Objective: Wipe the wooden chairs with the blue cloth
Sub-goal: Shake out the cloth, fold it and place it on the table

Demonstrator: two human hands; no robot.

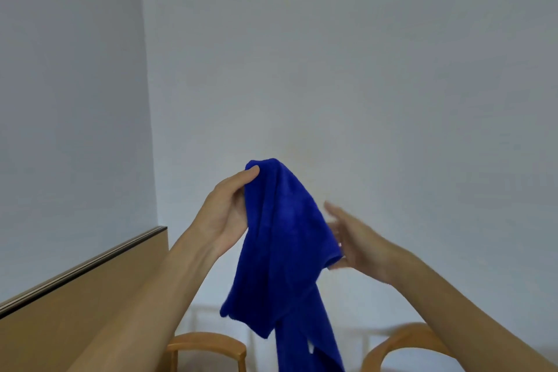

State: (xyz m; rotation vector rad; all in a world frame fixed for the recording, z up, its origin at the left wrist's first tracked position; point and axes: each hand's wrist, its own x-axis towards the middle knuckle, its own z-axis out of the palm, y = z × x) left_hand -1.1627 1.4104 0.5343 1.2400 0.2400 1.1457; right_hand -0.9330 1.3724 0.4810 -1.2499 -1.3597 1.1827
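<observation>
The pale wall (pixel 362 69) fills most of what I see, meeting a second wall at a corner on my left. Low on the left runs a tan wooden panel (pixel 75 296) with a dark strip along its top edge.

In front of me, raised in the air, hangs the blue cloth (pixel 283 244). It drapes down in loose folds, its lowest part running off the bottom edge of the view between the two chairs.

My left hand (pixel 228 214) holds the cloth near its top, thumb pressed against the near face of the fabric and the fingers hidden behind it. My right hand (pixel 353 244) is blurred; its fingers look straight and spread, right at the cloth's right edge, but I cannot tell whether they touch it.

At the bottom, the curved top rail of one wooden chair (pixel 208 344) shows left of the cloth, and the curved rail of the other wooden chair (pixel 404 338) shows to the right, partly behind my right forearm.
</observation>
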